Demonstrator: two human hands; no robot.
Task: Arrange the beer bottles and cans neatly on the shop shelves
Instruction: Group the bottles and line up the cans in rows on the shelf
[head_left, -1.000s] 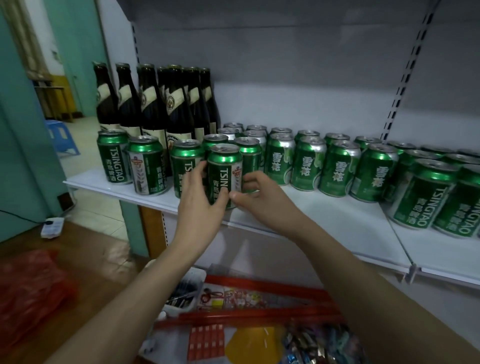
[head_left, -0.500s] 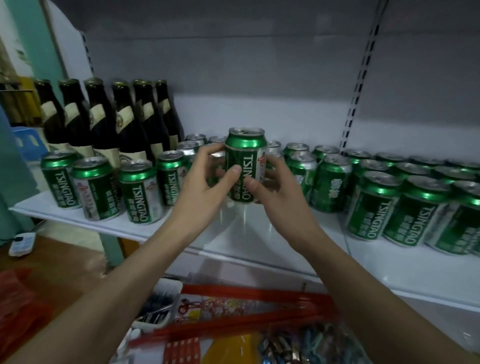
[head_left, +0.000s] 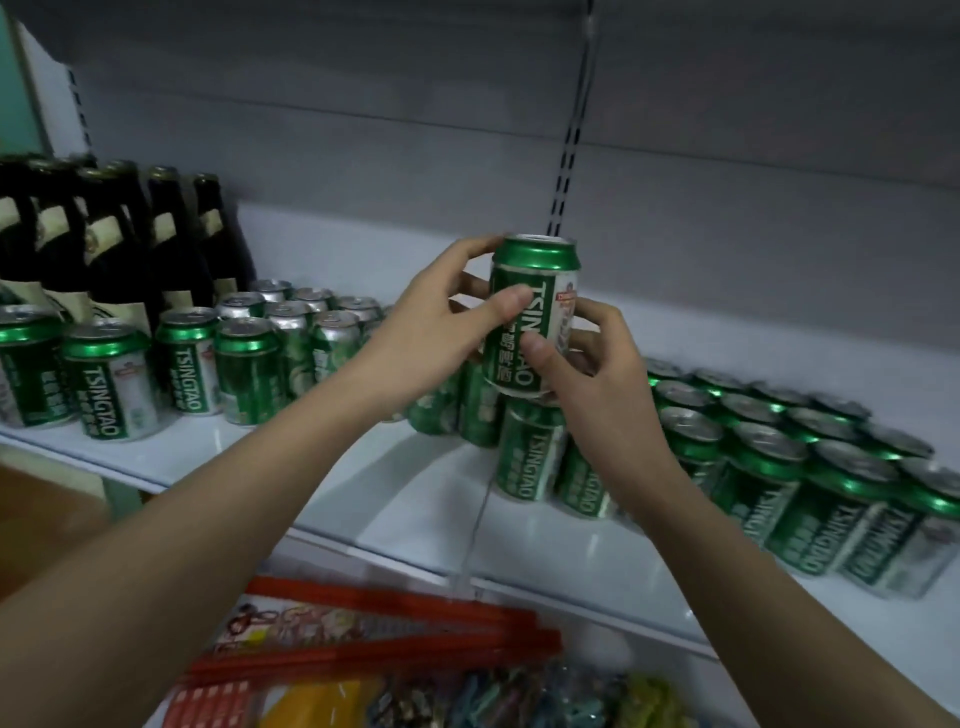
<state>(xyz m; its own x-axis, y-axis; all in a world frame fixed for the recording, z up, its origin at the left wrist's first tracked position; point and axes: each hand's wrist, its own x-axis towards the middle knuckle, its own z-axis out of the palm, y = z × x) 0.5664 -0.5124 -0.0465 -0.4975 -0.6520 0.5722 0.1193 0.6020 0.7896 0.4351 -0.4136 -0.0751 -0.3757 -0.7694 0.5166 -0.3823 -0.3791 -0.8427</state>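
A green Tsingtao can is held upright in the air above the white shelf. My left hand grips its left side, thumb across the label. My right hand holds its lower right side and bottom. Directly beneath it stand more green cans at the middle of the shelf. Several green cans fill the shelf to the right, and another group of cans stands to the left. Dark beer bottles stand at the back left.
A slotted upright runs up the grey back panel behind the can. Below the shelf lies a lower level with red strips and bright packets. Bare shelf surface shows in front of the middle cans.
Both hands lifted the can off the shelf front and carried it up and to the right, over the middle cans. The view has shifted to the right.
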